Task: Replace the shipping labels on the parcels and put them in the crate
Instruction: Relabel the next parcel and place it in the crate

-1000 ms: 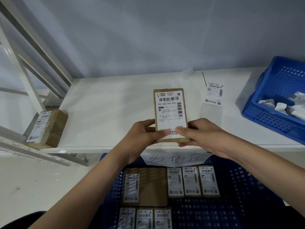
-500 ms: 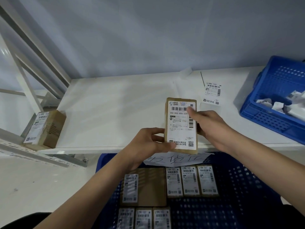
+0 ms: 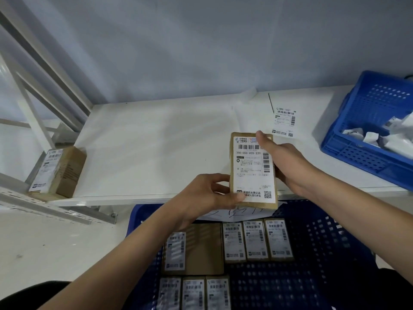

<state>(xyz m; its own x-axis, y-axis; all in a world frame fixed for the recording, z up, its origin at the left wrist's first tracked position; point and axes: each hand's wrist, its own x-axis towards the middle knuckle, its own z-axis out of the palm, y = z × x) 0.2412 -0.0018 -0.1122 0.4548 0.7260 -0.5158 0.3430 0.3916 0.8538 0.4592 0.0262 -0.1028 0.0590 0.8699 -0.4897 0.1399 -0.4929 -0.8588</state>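
Observation:
A flat brown parcel (image 3: 252, 173) with a white shipping label on its face is held upright over the front edge of the white table (image 3: 156, 148). My left hand (image 3: 210, 195) grips its lower left corner, thumb on the label. My right hand (image 3: 288, 166) holds the right edge, with the thumb pressing the label's top right corner. Below, a blue crate (image 3: 324, 253) holds several labelled parcels (image 3: 256, 240) laid flat.
A loose shipping label (image 3: 283, 121) lies on the table at the back right. Another blue crate (image 3: 371, 135) with crumpled labels stands at the far right. One labelled parcel (image 3: 55, 171) lies at the table's left end beside white shelf struts.
The parcel has shifted to the right. My right hand has slid from the label's bottom edge up along the right side to its top corner.

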